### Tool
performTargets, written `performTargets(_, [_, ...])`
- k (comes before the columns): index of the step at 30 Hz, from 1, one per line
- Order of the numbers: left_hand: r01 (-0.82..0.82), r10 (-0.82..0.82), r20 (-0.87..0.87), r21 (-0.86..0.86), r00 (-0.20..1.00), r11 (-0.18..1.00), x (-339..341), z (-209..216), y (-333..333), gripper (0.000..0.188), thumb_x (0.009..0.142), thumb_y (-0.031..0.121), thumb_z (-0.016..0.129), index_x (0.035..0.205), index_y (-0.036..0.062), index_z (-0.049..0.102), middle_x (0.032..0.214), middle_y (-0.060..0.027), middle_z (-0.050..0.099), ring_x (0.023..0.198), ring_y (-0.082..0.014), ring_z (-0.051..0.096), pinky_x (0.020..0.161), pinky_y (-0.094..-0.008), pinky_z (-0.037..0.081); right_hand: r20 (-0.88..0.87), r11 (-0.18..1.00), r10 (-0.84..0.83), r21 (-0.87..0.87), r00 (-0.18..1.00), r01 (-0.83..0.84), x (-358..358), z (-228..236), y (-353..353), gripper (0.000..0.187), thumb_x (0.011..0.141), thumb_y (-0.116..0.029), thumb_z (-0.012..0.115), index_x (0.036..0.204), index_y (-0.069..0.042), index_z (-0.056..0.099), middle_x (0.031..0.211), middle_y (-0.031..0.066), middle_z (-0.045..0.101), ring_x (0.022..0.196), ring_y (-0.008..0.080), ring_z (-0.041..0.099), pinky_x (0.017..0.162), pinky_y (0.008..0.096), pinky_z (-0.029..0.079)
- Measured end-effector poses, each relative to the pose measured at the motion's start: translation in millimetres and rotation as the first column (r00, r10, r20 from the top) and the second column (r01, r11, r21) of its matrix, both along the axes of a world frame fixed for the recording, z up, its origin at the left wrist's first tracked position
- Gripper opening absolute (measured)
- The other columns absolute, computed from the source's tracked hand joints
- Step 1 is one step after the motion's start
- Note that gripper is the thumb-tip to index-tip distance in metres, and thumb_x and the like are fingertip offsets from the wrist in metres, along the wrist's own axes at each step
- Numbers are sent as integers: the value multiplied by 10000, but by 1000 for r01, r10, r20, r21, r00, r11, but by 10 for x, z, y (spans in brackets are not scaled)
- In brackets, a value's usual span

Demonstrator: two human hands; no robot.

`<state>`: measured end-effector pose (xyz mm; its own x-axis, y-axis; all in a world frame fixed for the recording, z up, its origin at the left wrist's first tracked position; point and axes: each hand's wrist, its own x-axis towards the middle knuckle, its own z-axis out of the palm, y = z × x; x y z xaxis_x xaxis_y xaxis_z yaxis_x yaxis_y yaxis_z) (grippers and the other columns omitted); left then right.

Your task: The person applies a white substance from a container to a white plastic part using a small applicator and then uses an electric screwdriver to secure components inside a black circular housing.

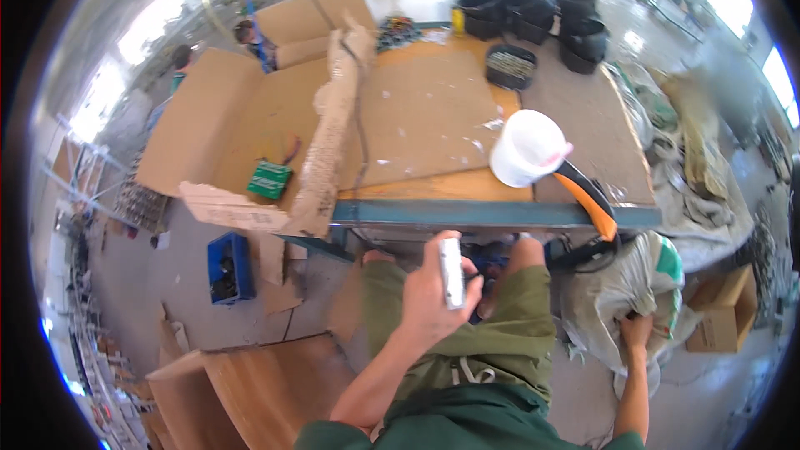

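My left hand [423,298] is raised over my lap, its fingers wrapped round a small whitish rectangular block [451,273] with a pale, narrow face turned up. What the block is exactly does not show. Off to the right, beside my seat, my right hand [637,332] is at a white woven sack [600,312] with a green patch. Its fingers look curled into the sack's folds, and a small dark spot shows at the fingertips. An orange and black curved handle [588,204] leans at the table edge above the sack.
The cardboard-covered table [425,117] holds a white bucket [525,150], black tubs [527,12], a tub of small parts [510,67] and an open carton [250,108] with a green box [269,178]. Around me stand a blue bin [229,268] and cardboard boxes [275,383]. Two people are beyond the carton.
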<state>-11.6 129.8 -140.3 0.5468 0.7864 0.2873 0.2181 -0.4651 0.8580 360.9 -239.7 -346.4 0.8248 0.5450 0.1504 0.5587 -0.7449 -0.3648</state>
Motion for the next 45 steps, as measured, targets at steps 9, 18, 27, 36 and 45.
performTargets(9, [110,-136,-158,-164,978,980,-95,-237,-137,683,829,144,766,1384,53,379,897,-119,690,774,-358,694,684,-430,549,-181,970,-183,124,966,207,459,-1048,-423,430,922,-111,615,1316,60,599,1400,269,571,1315,424,515,1115,445,390])
performTargets(18, [83,-126,-206,-205,970,975,-326,-402,-228,655,830,177,774,1355,52,403,918,-119,694,787,-367,695,687,-438,551,-97,965,-168,188,981,184,316,-1041,-448,358,945,-105,594,1263,54,630,1318,272,618,1237,408,569,1097,438,415])
performTargets(27, [27,20,98,-449,995,893,-680,-503,-108,601,817,-24,759,1333,32,456,880,-59,686,746,-79,605,697,-242,504,-233,569,-640,497,732,655,-48,345,-332,298,1011,-243,583,1175,-1,643,1248,180,633,1120,276,598,1015,375,458])
performTargets(36, [92,76,273,-553,959,828,-630,-294,43,659,791,-28,800,1324,54,422,925,-82,655,713,-87,596,674,-236,508,9,762,-66,646,998,44,-1297,2557,1095,163,915,-46,674,1056,2,608,936,51,590,862,135,558,760,289,485])
performTargets(45, [176,71,388,-565,919,806,-553,-184,-101,681,794,7,811,1359,59,434,1010,-78,650,888,-125,614,764,-264,521,577,396,660,277,481,-875,-1970,2049,2950,170,731,-154,765,879,-120,690,854,-37,668,885,161,639,872,369,420])
